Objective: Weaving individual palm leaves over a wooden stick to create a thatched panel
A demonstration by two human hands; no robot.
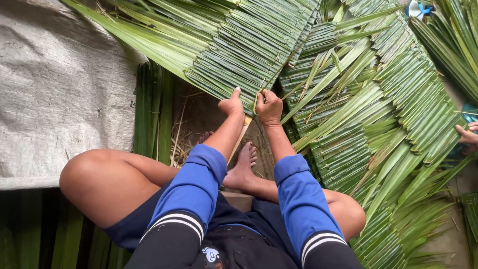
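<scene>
Head view, looking down at a seated person: two hands, two blue sleeves with black-and-white striped cuffs, two bare knees, two bare feet (244, 167) crossed at centre frame. Left hand (232, 104) sits just left of frame centre, fingers curled down onto the lower edge of the woven panel of folded green palm leaves (239, 45), thumb raised; it presses the panel edge, cannot tell if it actually pinches a leaf. Right hand (269, 105) just beside it, closed narrow around a thin yellow-green leaf strip (256, 102) that stands between the two hands at the panel edge. Hands are near each other, not touching. Panel count: one being worked, running from upper left to top centre; at least three more stitched green leaf panels (378, 99) overlapping in a pile across the right half of the frame, exact count unclear because they cover one another. One pale wooden slat (241, 137) pokes out under the left forearm, mostly hidden by it. One grey woven tarp sheet (55, 84) fills the upper left. Loose long green leaves (154, 109) lie flat left of the feet, with dry straw next to them. One other person's hand (468, 134) enters at the right edge, resting on the pile. One small white-and-blue object (417, 9) at top right, too small to identify.
</scene>
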